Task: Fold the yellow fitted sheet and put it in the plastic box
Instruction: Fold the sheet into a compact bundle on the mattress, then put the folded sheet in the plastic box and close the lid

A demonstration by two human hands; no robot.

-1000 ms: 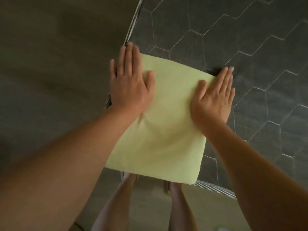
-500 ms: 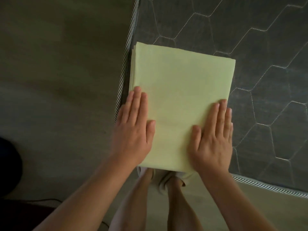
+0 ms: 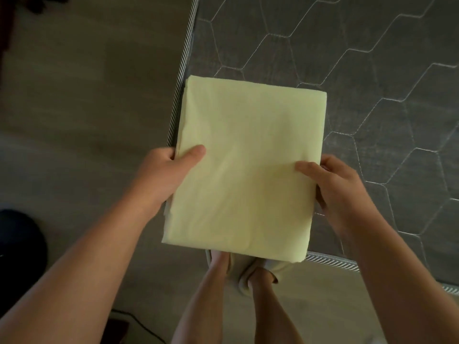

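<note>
The yellow fitted sheet (image 3: 248,165) is folded into a thick rectangular pack at the corner of a grey mattress. My left hand (image 3: 166,175) grips its left edge, thumb on top and fingers underneath. My right hand (image 3: 335,192) grips the right edge the same way. The near end of the pack hangs out past the mattress corner, above my feet. No plastic box is in view.
The grey mattress (image 3: 372,83) with hexagon quilting and a striped border fills the upper right. Brown floor (image 3: 87,95) lies to the left and below. A dark round object (image 3: 19,239) sits at the left edge, with a thin cable (image 3: 139,321) on the floor near it.
Both hands went from pressing flat on top of the sheet to gripping its two side edges. The pack has come toward me, past the mattress corner.
</note>
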